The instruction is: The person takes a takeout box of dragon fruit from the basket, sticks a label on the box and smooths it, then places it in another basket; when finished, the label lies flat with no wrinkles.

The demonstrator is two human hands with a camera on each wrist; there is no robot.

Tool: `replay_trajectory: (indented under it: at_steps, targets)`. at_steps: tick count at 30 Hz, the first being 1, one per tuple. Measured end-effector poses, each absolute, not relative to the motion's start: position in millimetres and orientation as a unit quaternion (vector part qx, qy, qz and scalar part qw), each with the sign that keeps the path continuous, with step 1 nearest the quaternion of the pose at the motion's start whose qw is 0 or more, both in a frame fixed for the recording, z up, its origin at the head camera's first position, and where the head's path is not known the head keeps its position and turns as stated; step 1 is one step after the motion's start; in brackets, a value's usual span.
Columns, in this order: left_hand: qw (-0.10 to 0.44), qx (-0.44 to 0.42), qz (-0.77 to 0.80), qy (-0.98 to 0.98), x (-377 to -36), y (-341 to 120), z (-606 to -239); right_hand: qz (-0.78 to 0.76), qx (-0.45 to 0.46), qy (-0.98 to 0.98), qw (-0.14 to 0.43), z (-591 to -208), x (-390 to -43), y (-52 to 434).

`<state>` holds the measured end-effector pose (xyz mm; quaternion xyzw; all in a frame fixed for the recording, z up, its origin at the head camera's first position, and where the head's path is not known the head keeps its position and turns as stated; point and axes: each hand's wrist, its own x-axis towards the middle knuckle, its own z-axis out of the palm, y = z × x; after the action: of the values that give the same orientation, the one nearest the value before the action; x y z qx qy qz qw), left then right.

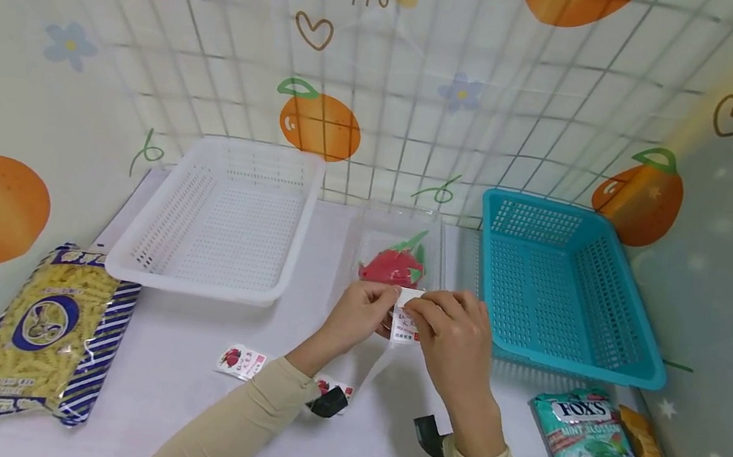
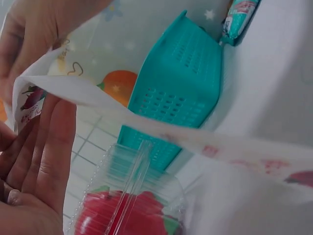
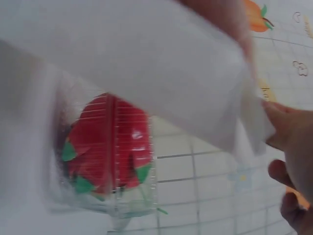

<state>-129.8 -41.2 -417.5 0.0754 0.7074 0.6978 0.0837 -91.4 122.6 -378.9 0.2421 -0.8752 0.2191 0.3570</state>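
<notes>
A strip of white printed labels (image 1: 405,328) hangs between my two hands, its tail trailing down to the table. Printed dragon fruit pictures show on the labels (image 1: 241,361) lying flat there. My left hand (image 1: 360,317) pinches the strip's upper edge from the left. From the other side, the thumb and finger of my right hand (image 1: 457,342) pinch it too. Just beyond both hands stands a clear plastic box (image 1: 439,230) holding a red dragon fruit (image 1: 392,267) with green tips. In the right wrist view the strip's plain white back (image 3: 161,73) covers part of the scene.
At the back left is a white basket (image 1: 199,288), and a teal basket (image 1: 587,368) stands at the right. A bag of pasta (image 1: 39,340) lies far left. On the right lie a green Fox's candy bag (image 1: 594,451) and a small orange packet (image 1: 647,447).
</notes>
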Motion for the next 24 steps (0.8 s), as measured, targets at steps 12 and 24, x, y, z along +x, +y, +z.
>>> replay_trajectory:
  at_steps: [12, 24]
  targets:
    - [0.096, 0.108, 0.669, 0.729, -131.2, -40.8, -424.7, 0.290, 0.289, -0.866, 0.286, -351.5, -69.3, 142.8]
    - [0.157, 0.191, 0.578, 0.778, -122.1, -30.4, -430.5, 0.414, 0.304, -0.824, 0.240, -335.0, -56.2, 157.2]
